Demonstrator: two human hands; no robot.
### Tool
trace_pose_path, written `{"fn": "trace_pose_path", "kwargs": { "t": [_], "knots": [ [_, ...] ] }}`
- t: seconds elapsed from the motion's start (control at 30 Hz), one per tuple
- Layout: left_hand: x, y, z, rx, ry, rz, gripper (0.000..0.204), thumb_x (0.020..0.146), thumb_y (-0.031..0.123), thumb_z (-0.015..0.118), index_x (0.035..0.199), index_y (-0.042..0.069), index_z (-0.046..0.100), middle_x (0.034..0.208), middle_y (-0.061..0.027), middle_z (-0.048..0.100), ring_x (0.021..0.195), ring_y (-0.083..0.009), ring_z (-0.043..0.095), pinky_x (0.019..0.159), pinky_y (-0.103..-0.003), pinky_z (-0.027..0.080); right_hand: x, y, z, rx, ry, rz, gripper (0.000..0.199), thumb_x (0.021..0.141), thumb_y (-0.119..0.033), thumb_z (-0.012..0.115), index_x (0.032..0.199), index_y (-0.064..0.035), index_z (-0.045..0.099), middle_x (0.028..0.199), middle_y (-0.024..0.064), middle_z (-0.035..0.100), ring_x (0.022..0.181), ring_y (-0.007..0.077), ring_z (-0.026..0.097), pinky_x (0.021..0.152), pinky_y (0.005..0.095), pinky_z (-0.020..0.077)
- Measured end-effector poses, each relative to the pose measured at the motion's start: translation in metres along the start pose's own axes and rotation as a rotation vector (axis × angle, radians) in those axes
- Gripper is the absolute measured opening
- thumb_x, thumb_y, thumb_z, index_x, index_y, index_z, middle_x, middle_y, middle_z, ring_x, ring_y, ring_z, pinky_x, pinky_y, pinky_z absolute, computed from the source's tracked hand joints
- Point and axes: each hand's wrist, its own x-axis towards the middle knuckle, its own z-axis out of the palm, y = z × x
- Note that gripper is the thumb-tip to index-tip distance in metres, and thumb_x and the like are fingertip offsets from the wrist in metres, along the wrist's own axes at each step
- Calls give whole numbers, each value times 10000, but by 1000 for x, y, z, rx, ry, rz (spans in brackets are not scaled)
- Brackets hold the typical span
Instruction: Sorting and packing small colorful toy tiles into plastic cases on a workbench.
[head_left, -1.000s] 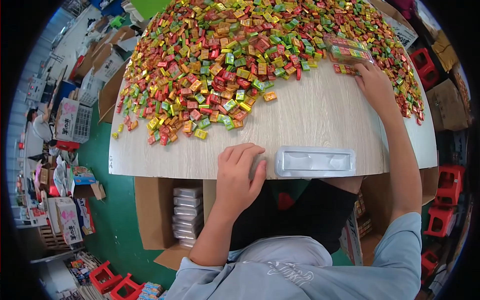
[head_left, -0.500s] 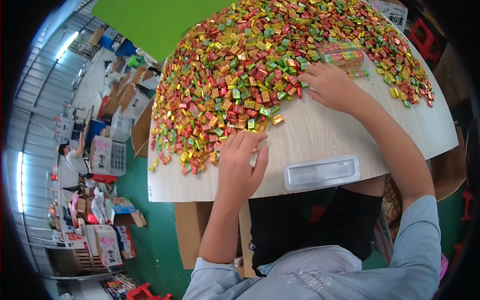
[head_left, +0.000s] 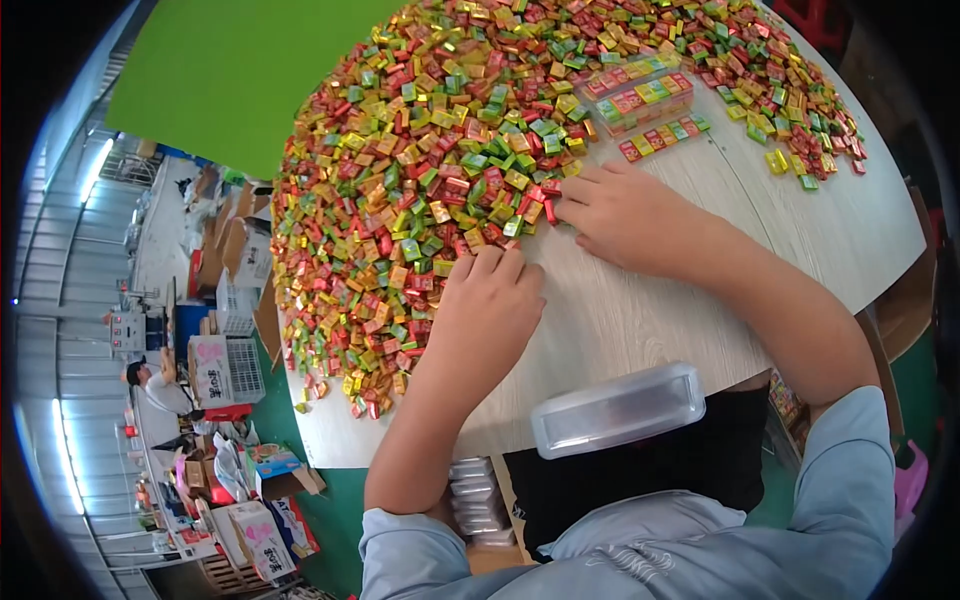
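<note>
A big heap of small foil-wrapped sweets [head_left: 430, 150], red, orange, yellow and green, covers much of the table. My left hand [head_left: 490, 305] is at the heap's near edge, fingers curled down and closed; whatever lies under the fingertips is hidden. My right hand [head_left: 635, 220] rests on the tabletop at the edge of the heap, fingers bent and a little apart, tips beside a red sweet [head_left: 549, 211]. Beyond it lies a short row of sweets [head_left: 664, 137], close to a clear plastic box [head_left: 640, 103] filled with neat rows. An empty clear tray [head_left: 618, 410] overhangs the near table edge.
The pale wooden table [head_left: 640, 320] has a curved rim. Below its near edge are stacked clear containers [head_left: 478, 495]. A green panel [head_left: 230, 85] stands at the far left. Cartons, a crate [head_left: 245, 370] and another person [head_left: 160, 388] are off to the left.
The view has shifted. My left hand's fingers and thumb have drawn together at the heap. My right hand has come nearer to the left one, away from the filled box. The empty tray now sits tilted.
</note>
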Motion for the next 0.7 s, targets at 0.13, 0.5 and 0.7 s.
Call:
{"fn": "trace_pose_path", "kwargs": {
  "t": [0.13, 0.5, 0.7],
  "knots": [
    [0, -8, 6, -134, 52, -26, 326, 924, 251, 751, 1212, 105, 708, 1159, -59, 665, 1132, -272, 612, 1019, -429, 470, -1, 1, -6, 25, -27, 17, 412, 866, -183, 792, 1247, -79, 675, 1203, 90, 679, 1169, 280, 635, 1019, 435, 490],
    [-19, -12, 7, -56, 90, 25, 342, 809, 179, 773, 1140, 141, 692, 1044, -33, 599, 1094, -237, 571, 1004, -410, 451, 4, -3, -15, 82, -110, 43, 529, 875, -104, 776, 1386, -123, 643, 1183, 94, 660, 1122, 320, 629, 982, 465, 498],
    [-28, -18, 3, -90, 43, 38, 185, 800, 142, 711, 964, 89, 643, 1061, -55, 610, 1105, -251, 585, 1017, -420, 459, 8, -12, -14, 94, -123, 72, 528, 902, -118, 763, 1411, -103, 625, 1323, 139, 627, 1201, 357, 611, 1052, 461, 487]
  ]
}}
